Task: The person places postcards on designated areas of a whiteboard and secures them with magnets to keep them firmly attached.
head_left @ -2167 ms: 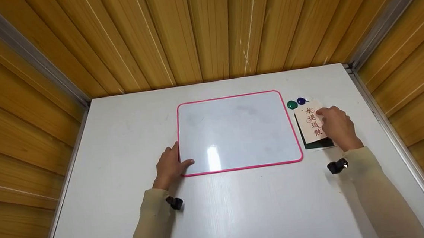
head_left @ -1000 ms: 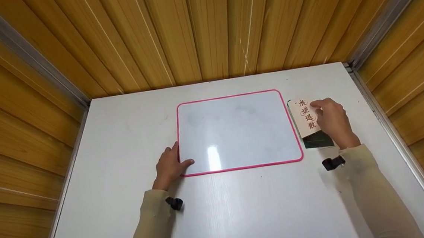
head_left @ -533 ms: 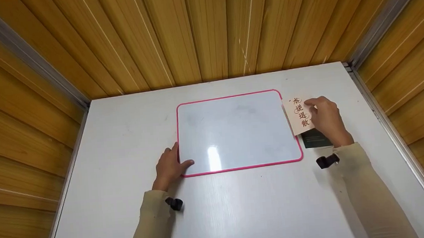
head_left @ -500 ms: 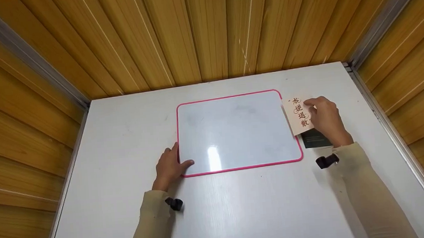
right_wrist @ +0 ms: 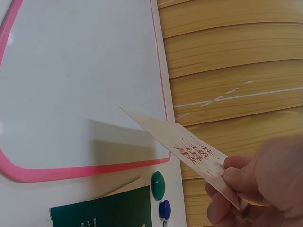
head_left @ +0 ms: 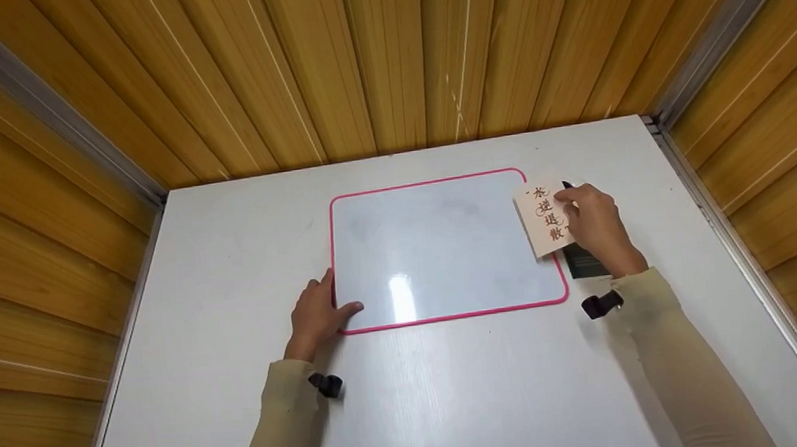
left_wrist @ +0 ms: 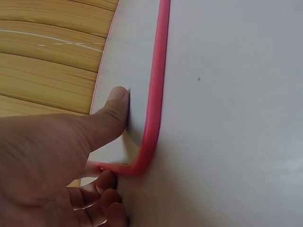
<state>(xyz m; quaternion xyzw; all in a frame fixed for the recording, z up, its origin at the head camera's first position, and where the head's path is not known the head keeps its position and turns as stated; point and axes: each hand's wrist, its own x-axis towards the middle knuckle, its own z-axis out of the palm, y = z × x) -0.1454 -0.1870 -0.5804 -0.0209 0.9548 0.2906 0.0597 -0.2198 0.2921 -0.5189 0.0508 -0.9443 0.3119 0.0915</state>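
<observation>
One card [head_left: 544, 226], pinched by the right hand [head_left: 599, 229], tilts above the right edge of the whiteboard [head_left: 436, 256], whose near left corner the left hand [head_left: 315, 317] grips, seemingly a positioning step calling for steady lowering.

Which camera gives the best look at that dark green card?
The right wrist view: the dark green card appears larger there, with some print showing, though the bottom edge of the picture cuts it off. The head view shows only part of it, the rest covered by the held cream card and right hand. The left wrist view doesn't show it.
</observation>
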